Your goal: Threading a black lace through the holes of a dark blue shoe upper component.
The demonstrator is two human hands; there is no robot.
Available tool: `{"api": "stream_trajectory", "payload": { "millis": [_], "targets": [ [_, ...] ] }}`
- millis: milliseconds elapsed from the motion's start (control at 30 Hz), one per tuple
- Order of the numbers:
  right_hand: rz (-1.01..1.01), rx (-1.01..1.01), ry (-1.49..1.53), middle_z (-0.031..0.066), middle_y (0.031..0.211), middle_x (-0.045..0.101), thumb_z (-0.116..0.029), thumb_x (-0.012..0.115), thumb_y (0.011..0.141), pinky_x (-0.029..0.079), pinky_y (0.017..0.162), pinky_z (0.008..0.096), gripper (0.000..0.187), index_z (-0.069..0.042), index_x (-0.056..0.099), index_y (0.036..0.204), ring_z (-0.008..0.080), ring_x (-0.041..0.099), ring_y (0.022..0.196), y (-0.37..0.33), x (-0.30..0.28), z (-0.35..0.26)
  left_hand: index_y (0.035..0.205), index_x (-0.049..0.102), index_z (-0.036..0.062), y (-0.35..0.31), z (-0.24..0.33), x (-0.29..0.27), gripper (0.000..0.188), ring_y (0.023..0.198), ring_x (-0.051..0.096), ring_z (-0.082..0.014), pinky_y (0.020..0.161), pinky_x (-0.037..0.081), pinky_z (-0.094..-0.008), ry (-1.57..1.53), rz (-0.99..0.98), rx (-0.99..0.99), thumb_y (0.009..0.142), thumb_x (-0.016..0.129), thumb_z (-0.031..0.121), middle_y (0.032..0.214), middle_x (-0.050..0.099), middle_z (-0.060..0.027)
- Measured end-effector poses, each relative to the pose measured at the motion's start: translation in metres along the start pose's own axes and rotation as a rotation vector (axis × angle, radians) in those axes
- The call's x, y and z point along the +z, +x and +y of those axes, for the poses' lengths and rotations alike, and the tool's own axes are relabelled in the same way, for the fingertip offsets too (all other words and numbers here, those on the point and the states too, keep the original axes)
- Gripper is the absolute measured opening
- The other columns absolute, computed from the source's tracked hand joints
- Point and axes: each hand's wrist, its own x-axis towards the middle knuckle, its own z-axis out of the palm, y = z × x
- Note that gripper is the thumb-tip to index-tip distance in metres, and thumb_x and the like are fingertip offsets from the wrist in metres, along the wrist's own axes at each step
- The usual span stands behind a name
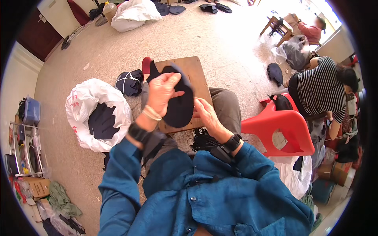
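"While the left hand (160,96) pinches the dark fabric piece (179,110) between thumb and fingers, what does the right hand (208,117) do?"

"Its fingers are loosely bent at the piece's right edge; whether they grip it, I can't tell."

"Where's the piece?"

"Over the wooden tabletop (197,74), its rounded end close to the near edge. Bare wood shows at the far right."

"What crowds the space?"

"Dark cords (200,140) show beside the near edge, and the right knee (229,105) is close along that side. Beyond it stands a red chair (256,128). Left, there's an open white bag (76,108) holding dark pieces (103,122), then a tied bundle (132,85)."

"And farther out?"

"Past the tabletop, wide open floor (173,39), with a stuffed white sack (134,15) well apart."
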Motion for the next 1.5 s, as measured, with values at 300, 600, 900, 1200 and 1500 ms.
{"api": "stream_trajectory", "payload": {
  "millis": [300,600,900,1200,1500],
  "targets": [
    [-0.014,-0.175,-0.626,0.0131,0.096,0.067,-0.009,0.061,0.092,0.052,0.082,0.0351,0.02,0.003,0.062,0.109,0.0238,0.066,0.092,-0.039,-0.065,-0.011,0.106,0.064,0.0041,-0.016,-0.092,-0.072,0.037,0.075,0.07,-0.0337,0.068,0.054,-0.0417,1.389,-0.087,0.29,0.083,0.077,0.03,0.084,0.07,-0.0186],
    [-0.507,-0.44,-1.578,0.0119,0.082,0.062,-0.019,0.067,0.081,0.045,0.081,0.0439,0.015,-0.005,0.064,0.086,0.0316,0.065,0.079,-0.079,-0.075,0.023,0.106,0.063,0.0056,-0.035,-0.102,-0.032,0.039,0.077,0.068,-0.0337,0.07,0.052,-0.0431,1.299,-0.088,0.247,0.082,0.079,0.031,0.08,0.068,-0.0153],
    [-0.495,-0.369,-1.59,0.0166,0.09,0.064,-0.027,0.079,0.073,0.045,0.083,0.0428,0.046,0.003,0.057,0.1,0.0336,0.063,0.093,-0.124,-0.071,0.001,0.094,0.067,0.0053,-0.095,-0.092,-0.023,0.01,0.052,0.054,-0.0166,0.051,0.041,-0.0324,0.947,-0.195,0.258,0.089,0.072,0.013,0.059,0.055,-0.0085],
    [-0.469,-0.204,-1.16,0.0218,0.106,0.065,-0.012,0.074,0.075,0.05,0.091,0.0456,0.047,0.002,0.057,0.117,0.0388,0.063,0.105,-0.135,-0.128,-0.035,0.1,0.071,0.0033,-0.12,-0.103,-0.022,0.016,0.064,0.065,-0.0166,0.061,0.05,-0.0291,0.766,-0.442,0.087,0.089,0.071,0.015,0.075,0.069,-0.0111],
    [-0.057,-0.341,-0.926,0.0152,0.104,0.063,-0.005,0.07,0.084,0.051,0.086,0.0383,0.025,-0.003,0.064,0.108,0.0331,0.063,0.1,-0.156,-0.128,-0.007,0.094,0.072,0.0049,-0.105,-0.133,0.014,0.016,0.069,0.068,-0.0224,0.065,0.052,-0.0341,0.922,-0.784,0.137,0.086,0.073,0.019,0.076,0.07,-0.0118]
  ]
}}
